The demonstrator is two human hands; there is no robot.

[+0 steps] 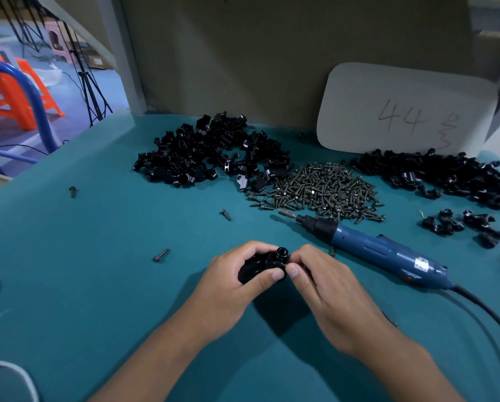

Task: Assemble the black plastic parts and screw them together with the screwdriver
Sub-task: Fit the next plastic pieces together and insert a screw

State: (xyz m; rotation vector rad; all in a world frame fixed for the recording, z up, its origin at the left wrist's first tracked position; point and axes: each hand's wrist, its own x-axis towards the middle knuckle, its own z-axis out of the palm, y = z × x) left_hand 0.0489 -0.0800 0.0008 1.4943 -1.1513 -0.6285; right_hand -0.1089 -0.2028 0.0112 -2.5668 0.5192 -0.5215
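A teal table (98, 256) is seen from above, backed by a drab olive wall, with orange plastic stools (17, 94) and a blue tubular frame (31, 100) visible beyond its edge at 10 o'clock. A white card (402, 108) marked "44" is propped against the wall at 1 o'clock.

Near the centre of the table, both hands are closed around a small assembly of black plastic parts (264, 264). The left hand (231, 288) is curled over the assembly from 9 o'clock, its thumb pressed along the near side and its fingers wrapped over the top. The right hand (321, 288) is brought in from 3 o'clock, its thumb and fingertips pinched against the right end of the same assembly, thumb tip almost touching the left thumb tip. The assembly is glossy black, with a round collar standing up at its far right end; the rest is hidden by the fingers.

The blue electric screwdriver (373, 248) is laid on the table just beyond the right hand at 2 o'clock, untouched, its bit pointed toward 10 o'clock and its black cord (489, 311) trailed off toward 4 o'clock. A heap of screws (321, 187) is found at 12 o'clock beyond the bit. A pile of black parts (211, 152) lies at 11 o'clock, and a second black pile (446, 175) at 2 o'clock. Three loose screws are scattered at 9 to 11 o'clock; the nearest (161, 255) lies well apart from the left hand.
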